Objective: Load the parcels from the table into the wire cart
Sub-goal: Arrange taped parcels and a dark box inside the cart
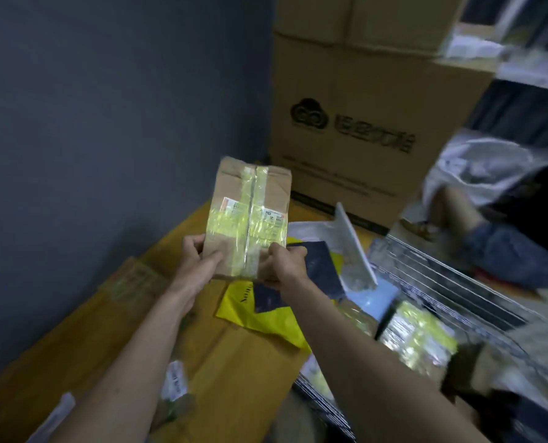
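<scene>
A brown cardboard parcel [248,215] wrapped in shiny yellowish tape, with a white label, is held upright above the table. My left hand [199,260] grips its lower left corner and my right hand [282,266] grips its lower right corner. Under my hands lie a yellow mailer bag [266,318] and a dark blue flat parcel [320,266] on the wooden table [221,372]. To the right stands the wire cart [451,282], holding tape-wrapped parcels [416,337], a pale blue packet [378,298] and a white flat parcel [355,247] leaning on edge.
Large stacked cardboard boxes [362,123] stand behind the table against the grey wall [106,123]. Another person's arm in a white sleeve [474,174] sits at the right beyond the cart. A flat cardboard box [129,282] and small white labelled packets [175,382] lie at the table's left and front.
</scene>
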